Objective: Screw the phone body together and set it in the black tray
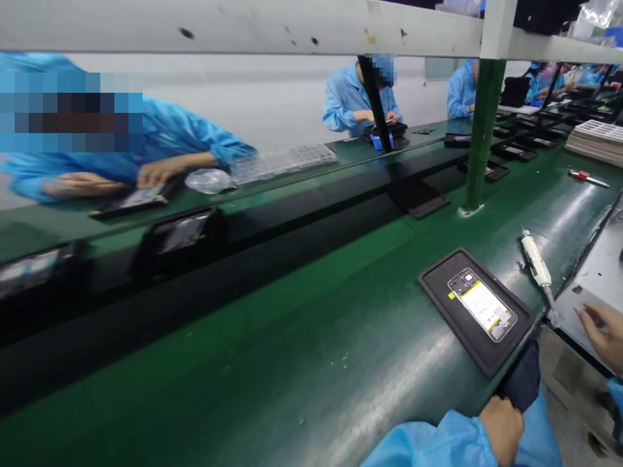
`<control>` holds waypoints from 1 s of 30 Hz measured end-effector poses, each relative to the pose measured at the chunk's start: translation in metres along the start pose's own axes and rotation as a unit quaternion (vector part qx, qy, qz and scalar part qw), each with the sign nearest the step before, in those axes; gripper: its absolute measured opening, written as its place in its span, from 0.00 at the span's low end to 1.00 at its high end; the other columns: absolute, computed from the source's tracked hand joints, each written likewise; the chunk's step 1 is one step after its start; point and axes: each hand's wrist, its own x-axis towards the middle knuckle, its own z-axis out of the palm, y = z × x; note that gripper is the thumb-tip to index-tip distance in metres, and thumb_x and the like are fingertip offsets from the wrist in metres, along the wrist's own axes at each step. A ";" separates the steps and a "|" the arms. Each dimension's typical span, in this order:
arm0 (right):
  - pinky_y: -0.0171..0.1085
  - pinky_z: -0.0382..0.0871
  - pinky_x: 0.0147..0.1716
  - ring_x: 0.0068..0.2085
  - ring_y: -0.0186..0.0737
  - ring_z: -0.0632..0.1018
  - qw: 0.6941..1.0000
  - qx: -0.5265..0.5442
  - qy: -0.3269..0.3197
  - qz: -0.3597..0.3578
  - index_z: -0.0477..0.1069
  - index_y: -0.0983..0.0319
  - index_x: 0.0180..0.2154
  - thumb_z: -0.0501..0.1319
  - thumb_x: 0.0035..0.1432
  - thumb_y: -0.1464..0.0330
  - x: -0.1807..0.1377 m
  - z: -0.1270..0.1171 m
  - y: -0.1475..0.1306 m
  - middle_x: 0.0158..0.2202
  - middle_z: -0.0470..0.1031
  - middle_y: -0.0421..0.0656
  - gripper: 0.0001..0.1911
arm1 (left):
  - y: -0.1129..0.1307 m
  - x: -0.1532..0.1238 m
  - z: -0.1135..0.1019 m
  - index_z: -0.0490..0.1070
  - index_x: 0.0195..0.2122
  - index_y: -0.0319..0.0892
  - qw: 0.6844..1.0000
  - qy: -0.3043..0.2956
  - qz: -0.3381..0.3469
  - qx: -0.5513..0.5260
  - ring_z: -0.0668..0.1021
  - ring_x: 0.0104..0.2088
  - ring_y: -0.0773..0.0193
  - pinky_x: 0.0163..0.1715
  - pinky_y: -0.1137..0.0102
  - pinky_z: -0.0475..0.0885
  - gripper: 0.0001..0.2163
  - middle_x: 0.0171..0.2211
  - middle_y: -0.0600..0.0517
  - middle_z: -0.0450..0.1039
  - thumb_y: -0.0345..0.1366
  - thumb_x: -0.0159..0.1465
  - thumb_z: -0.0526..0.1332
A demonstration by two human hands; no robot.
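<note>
A black tray lies on the green bench at the lower right. It carries an opened phone with white and yellow parts showing. My left hand, in a blue sleeve, is curled just below the tray's near corner. Its fingers are closed against a dark piece that I cannot name. My right hand rests at the right edge of the view with its fingers stretched out on a grey plate, holding nothing. A white pen-shaped tool lies between the tray and the plate.
A dark conveyor belt runs across the middle and carries black trays. A green post stands on the bench under a white shelf. A red-handled tool lies far right. People in blue coats work on the far side.
</note>
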 end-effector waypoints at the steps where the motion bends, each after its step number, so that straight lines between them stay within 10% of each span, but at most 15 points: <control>1: 0.34 0.68 0.31 0.27 0.36 0.76 0.999 0.036 0.001 -0.040 0.74 0.64 0.37 0.57 0.67 0.60 0.017 0.010 -0.020 0.30 0.77 0.43 0.15 | 0.003 0.002 -0.001 0.77 0.42 0.35 1.000 -0.006 -0.017 -0.006 0.76 0.45 0.42 0.39 0.55 0.70 0.15 0.40 0.32 0.75 0.25 0.57 0.55; 5: 0.38 0.70 0.41 0.40 0.42 0.76 0.987 0.106 -0.074 -0.098 0.73 0.65 0.40 0.54 0.69 0.61 0.045 0.045 -0.095 0.39 0.76 0.48 0.15 | 0.015 0.011 -0.006 0.77 0.45 0.31 0.992 -0.017 -0.116 -0.037 0.75 0.48 0.38 0.42 0.51 0.69 0.16 0.43 0.29 0.75 0.26 0.62 0.51; 11: 0.48 0.68 0.41 0.49 0.57 0.70 0.969 -0.074 -0.217 -0.088 0.70 0.69 0.48 0.57 0.64 0.56 0.024 0.075 -0.149 0.53 0.67 0.59 0.23 | 0.021 0.016 -0.006 0.74 0.49 0.31 0.972 -0.007 -0.219 -0.090 0.75 0.47 0.40 0.42 0.54 0.68 0.18 0.47 0.28 0.73 0.30 0.62 0.51; 17: 0.40 0.69 0.37 0.40 0.48 0.75 0.976 0.024 -0.198 -0.087 0.71 0.67 0.40 0.42 0.71 0.66 0.037 0.071 -0.142 0.38 0.73 0.54 0.20 | 0.019 0.019 0.001 0.75 0.46 0.32 0.969 0.011 -0.217 -0.114 0.74 0.47 0.36 0.43 0.51 0.67 0.17 0.46 0.28 0.73 0.31 0.60 0.54; 21: 0.33 0.64 0.23 0.22 0.37 0.71 0.965 0.185 -0.171 0.069 0.72 0.65 0.33 0.42 0.72 0.59 0.051 0.065 -0.128 0.20 0.68 0.42 0.26 | 0.021 0.025 0.004 0.74 0.48 0.33 0.966 0.015 -0.221 -0.131 0.73 0.50 0.34 0.45 0.48 0.64 0.18 0.48 0.29 0.72 0.29 0.58 0.55; 26: 0.42 0.71 0.47 0.48 0.47 0.76 0.979 0.167 -0.085 0.076 0.72 0.68 0.48 0.45 0.71 0.56 0.047 0.067 -0.114 0.46 0.76 0.52 0.26 | 0.023 0.028 0.002 0.76 0.43 0.37 0.962 0.034 -0.201 -0.182 0.73 0.50 0.33 0.46 0.45 0.63 0.16 0.46 0.32 0.74 0.28 0.55 0.57; 30: 0.48 0.70 0.41 0.43 0.54 0.76 0.989 -0.029 -0.143 0.026 0.73 0.67 0.38 0.43 0.69 0.54 0.034 0.073 -0.097 0.40 0.75 0.55 0.28 | 0.011 0.010 -0.005 0.78 0.31 0.48 0.956 0.054 -0.117 -0.263 0.78 0.42 0.47 0.43 0.57 0.70 0.06 0.34 0.49 0.79 0.35 0.51 0.65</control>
